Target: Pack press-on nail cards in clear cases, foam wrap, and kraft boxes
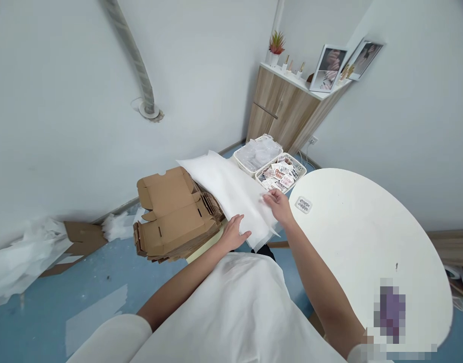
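A white packing sheet [231, 181], thin and soft-looking, lies spread beside a stack of folded brown cardboard boxes [171, 212]. My left hand [235, 234] rests at the sheet's near left edge, thumb and fingers apart. At the right edge, my right hand [278, 204] has its fingers curled and pinched on the sheet. The near corner of the sheet hangs close to my white shirt. What supports the sheet is mostly hidden beneath it.
Beyond the sheet are a white basket of clear bags [258, 152] and a white basket of small printed packets [281, 174]. On the right, a round white table [359, 227] carries a small clear tray [303, 204]. A wooden cabinet [284, 103] stands behind.
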`<state>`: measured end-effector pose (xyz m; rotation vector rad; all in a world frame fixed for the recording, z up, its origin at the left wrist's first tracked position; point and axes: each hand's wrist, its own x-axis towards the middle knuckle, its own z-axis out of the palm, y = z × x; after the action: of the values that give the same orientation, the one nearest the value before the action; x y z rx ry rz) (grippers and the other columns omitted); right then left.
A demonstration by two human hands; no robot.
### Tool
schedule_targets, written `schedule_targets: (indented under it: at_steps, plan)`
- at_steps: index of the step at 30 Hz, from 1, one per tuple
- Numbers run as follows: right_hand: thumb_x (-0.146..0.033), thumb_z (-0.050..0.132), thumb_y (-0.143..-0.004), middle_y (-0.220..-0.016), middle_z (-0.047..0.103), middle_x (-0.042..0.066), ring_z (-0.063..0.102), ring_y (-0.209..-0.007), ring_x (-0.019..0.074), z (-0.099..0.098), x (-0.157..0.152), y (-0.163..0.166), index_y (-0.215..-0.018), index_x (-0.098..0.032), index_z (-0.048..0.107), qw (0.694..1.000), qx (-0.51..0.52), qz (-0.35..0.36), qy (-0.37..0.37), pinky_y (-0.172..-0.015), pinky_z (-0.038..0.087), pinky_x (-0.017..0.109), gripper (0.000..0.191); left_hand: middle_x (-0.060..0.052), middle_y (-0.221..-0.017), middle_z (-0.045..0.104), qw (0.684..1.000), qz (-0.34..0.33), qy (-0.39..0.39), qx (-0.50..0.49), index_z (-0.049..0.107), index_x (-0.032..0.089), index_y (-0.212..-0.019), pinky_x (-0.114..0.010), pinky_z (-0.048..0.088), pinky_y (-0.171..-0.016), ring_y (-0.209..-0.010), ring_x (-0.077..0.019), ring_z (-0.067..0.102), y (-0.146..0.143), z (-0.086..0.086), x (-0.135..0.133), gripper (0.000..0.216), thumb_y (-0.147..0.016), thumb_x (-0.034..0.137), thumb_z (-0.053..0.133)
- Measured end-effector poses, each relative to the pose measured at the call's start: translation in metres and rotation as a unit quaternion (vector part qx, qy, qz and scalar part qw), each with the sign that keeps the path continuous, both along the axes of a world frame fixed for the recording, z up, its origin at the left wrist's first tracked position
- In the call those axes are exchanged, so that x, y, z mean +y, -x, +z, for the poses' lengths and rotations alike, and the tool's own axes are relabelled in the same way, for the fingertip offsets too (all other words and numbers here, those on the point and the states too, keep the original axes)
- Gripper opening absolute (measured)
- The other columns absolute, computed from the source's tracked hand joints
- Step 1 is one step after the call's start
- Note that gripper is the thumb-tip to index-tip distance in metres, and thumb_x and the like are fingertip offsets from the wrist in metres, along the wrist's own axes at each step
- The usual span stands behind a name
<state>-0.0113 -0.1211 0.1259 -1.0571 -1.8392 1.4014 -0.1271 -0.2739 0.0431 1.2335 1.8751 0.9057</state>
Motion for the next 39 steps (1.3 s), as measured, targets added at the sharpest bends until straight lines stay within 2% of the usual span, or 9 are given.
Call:
schedule_targets:
  at_steps: [2, 5, 10, 15, 20, 25, 28, 32, 39]
  plan:
    - [-0.04, 0.058, -0.069, -0.085, 0.062, 0.0, 0.06, -0.066, 0.0131, 0.004, 0.001, 0.0, -0.08, -0.022, 0.045, 0.988, 0.101, -0.024, 0.116, -0.06, 0.048, 0.029, 0.025, -0.013, -0.136, 0.032, 0.996, 0.021, 0.007, -0.09, 0.031, 0.019, -0.131, -0.038, 0.029, -0.099, -0.119, -0.0261, 0.039, -0.003, 0.0, 0.0, 0.073, -0.068, 0.044, 0.06]
    - [-0.038, 0.063, -0.064, -0.084, 0.06, -0.003, 0.059, -0.057, 0.0102, 0.002, 0.001, -0.003, -0.084, -0.023, 0.042, 0.965, 0.164, -0.086, 0.187, -0.049, 0.045, 0.022, 0.032, -0.015, -0.137, 0.029, 0.96, 0.066, 0.062, -0.265, 0.019, 0.022, -0.136, -0.037, 0.039, -0.089, -0.11, -0.0259, 0.048, -0.01, 0.003, 0.002, 0.082, -0.07, 0.055, 0.055]
    - [-0.035, 0.065, -0.06, -0.079, 0.059, -0.003, 0.059, -0.055, 0.0104, -0.003, -0.005, -0.011, -0.091, -0.023, 0.043, 0.951, 0.146, -0.16, 0.222, -0.048, 0.044, 0.021, 0.039, -0.012, -0.139, 0.028, 0.864, 0.064, 0.16, -0.473, 0.002, 0.029, -0.138, -0.038, 0.041, -0.086, -0.117, -0.0269, 0.041, -0.023, 0.006, 0.011, 0.089, -0.07, 0.061, 0.05]
    - [-0.03, 0.058, -0.067, -0.091, 0.059, 0.0, 0.059, -0.056, 0.0107, 0.002, -0.008, -0.031, -0.104, -0.026, 0.04, 0.977, 0.071, -0.116, 0.165, -0.055, 0.047, 0.027, 0.041, -0.012, -0.137, 0.031, 0.805, 0.135, 0.138, -0.561, -0.014, 0.033, -0.134, -0.031, 0.047, -0.077, -0.106, -0.0206, 0.052, -0.037, -0.006, 0.02, 0.097, -0.071, 0.052, 0.057]
    - [-0.021, 0.046, -0.071, -0.094, 0.059, 0.001, 0.059, -0.068, 0.014, 0.007, -0.007, -0.068, -0.093, -0.023, 0.051, 0.989, -0.12, -0.082, 0.006, -0.061, 0.044, 0.029, 0.022, -0.01, -0.129, 0.041, 0.812, 0.208, 0.094, -0.537, -0.007, 0.038, -0.134, -0.028, 0.048, -0.073, -0.1, -0.0172, 0.055, -0.047, -0.021, 0.03, 0.1, -0.068, 0.027, 0.068]
    - [-0.018, 0.04, -0.074, -0.084, 0.062, 0.002, 0.056, -0.074, 0.0161, 0.012, -0.006, -0.113, -0.08, -0.022, 0.06, 0.968, -0.217, -0.076, -0.098, -0.069, 0.043, 0.032, 0.022, -0.005, -0.142, 0.02, 0.848, 0.322, 0.076, -0.414, -0.004, 0.042, -0.132, -0.026, 0.048, -0.075, -0.119, -0.0175, 0.04, -0.042, -0.028, 0.055, 0.082, -0.075, 0.045, 0.056]
    - [-0.021, 0.042, -0.075, -0.087, 0.063, 0.002, 0.057, -0.075, 0.0161, 0.011, -0.008, -0.148, -0.084, -0.023, 0.062, 0.969, -0.183, -0.142, -0.082, -0.07, 0.044, 0.032, 0.022, -0.005, -0.144, 0.016, 0.891, 0.266, 0.053, -0.365, -0.012, 0.038, -0.133, -0.026, 0.048, -0.079, -0.118, -0.016, 0.042, -0.035, -0.031, 0.079, 0.075, -0.081, 0.054, 0.04]
    - [-0.027, 0.046, -0.075, -0.086, 0.063, 0.003, 0.057, -0.074, 0.0169, 0.003, -0.018, -0.205, -0.085, -0.022, 0.063, 0.959, -0.137, -0.245, -0.031, -0.069, 0.045, 0.033, 0.021, -0.007, -0.143, 0.02, 0.954, 0.185, 0.09, -0.218, 0.006, 0.026, -0.138, -0.028, 0.043, -0.088, -0.122, -0.0197, 0.037, -0.042, -0.035, 0.105, 0.071, -0.081, 0.056, 0.035]
    - [-0.031, 0.045, -0.077, -0.099, 0.06, 0.005, 0.057, -0.082, 0.0179, -0.041, -0.051, -0.321, -0.094, -0.022, 0.062, 0.925, -0.182, -0.332, -0.012, -0.075, 0.045, 0.036, 0.026, -0.008, -0.144, 0.018, 0.988, 0.092, 0.048, -0.11, 0.021, 0.02, -0.136, -0.034, 0.028, -0.102, -0.129, -0.0233, 0.023, -0.118, -0.031, 0.147, 0.072, -0.076, 0.052, 0.048]
